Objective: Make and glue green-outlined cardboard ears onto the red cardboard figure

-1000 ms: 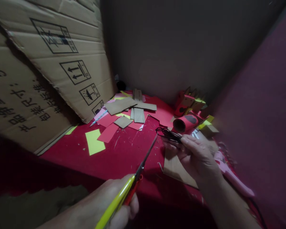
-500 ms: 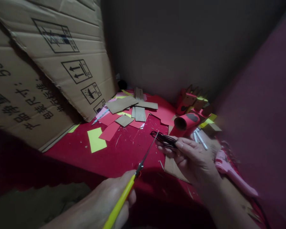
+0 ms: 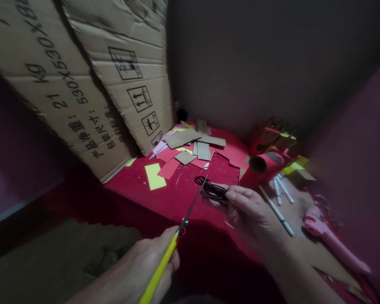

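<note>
My left hand [image 3: 155, 257] is closed round a pair of scissors [image 3: 161, 264] with a long yellow handle. Their narrow blades point up and away, and the tips reach the looped end of a bundle of black cord [image 3: 212, 188]. Whether the blades bite on a strand I cannot tell. The bundle is pinched between the thumb and fingers of my right hand [image 3: 250, 209], above the red cloth. Just beyond that hand stands a red tube [image 3: 256, 169] with a dark round opening.
Cardboard scraps [image 3: 183, 138] and a yellow paper piece [image 3: 155, 176] lie on the red cloth [image 3: 133, 181]. A large cardboard box [image 3: 139, 71] stands at left. White pens [image 3: 277, 211] and a pink glue gun [image 3: 332, 240] lie at right, near red cardboard pieces [image 3: 266, 137] by the wall.
The view has swung left, so the table things sit further right. The scissors and cord keep nearly the same places before me, the blade tips still at the cord's loops.
</note>
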{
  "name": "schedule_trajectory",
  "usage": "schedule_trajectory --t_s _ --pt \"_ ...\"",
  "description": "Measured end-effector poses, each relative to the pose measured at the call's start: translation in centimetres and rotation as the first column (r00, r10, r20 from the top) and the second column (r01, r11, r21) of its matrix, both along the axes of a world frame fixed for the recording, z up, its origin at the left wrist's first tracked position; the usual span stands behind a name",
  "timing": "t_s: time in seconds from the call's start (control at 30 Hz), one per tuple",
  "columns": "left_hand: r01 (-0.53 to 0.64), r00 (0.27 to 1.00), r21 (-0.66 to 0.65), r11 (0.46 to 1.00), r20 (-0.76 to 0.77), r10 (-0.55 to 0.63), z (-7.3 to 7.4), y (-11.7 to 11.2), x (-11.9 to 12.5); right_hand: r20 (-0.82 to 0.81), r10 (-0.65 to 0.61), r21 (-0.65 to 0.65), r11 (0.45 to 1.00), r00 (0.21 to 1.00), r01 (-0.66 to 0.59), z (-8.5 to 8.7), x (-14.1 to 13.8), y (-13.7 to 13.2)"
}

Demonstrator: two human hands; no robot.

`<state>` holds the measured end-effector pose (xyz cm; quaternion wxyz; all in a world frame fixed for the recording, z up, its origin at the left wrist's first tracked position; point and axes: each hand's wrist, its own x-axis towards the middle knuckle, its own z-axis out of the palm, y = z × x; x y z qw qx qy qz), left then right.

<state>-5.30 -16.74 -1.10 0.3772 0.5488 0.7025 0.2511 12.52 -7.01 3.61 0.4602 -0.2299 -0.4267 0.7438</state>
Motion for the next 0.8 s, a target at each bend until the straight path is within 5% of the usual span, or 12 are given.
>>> schedule_trajectory --t_s 0.13,0.4,0.63,0.8 --pt "-0.011 0.991 0.018 1.0 -0.133 0.013 0.8 -1.6 -1.0 0.006 0.052 0.021 0.998 0.999 -0.052 0.0 -1.6 -0.5" --pt "0.036 0.995 0.304 0.952 -0.103 -0.005 -1.2 -5.2 -5.0 0.016 0.218 0.061 0.974 0.976 -0.219 -0.3 -4.7 -1.0" --pt "0.018 0.998 0.269 0.963 -0.06 -0.002 -1.9 -6.8 -7.7 0.048 0.33 0.038 0.943 0.943 -0.331 -1.3 -7.7 -1.6" --pt "-0.188 0.98 0.265 0.946 -0.009 0.198 -2.9 -8.0 -8.5 0.082 0.353 0.029 0.934 0.932 -0.356 -2.4 -8.7 -1.7"
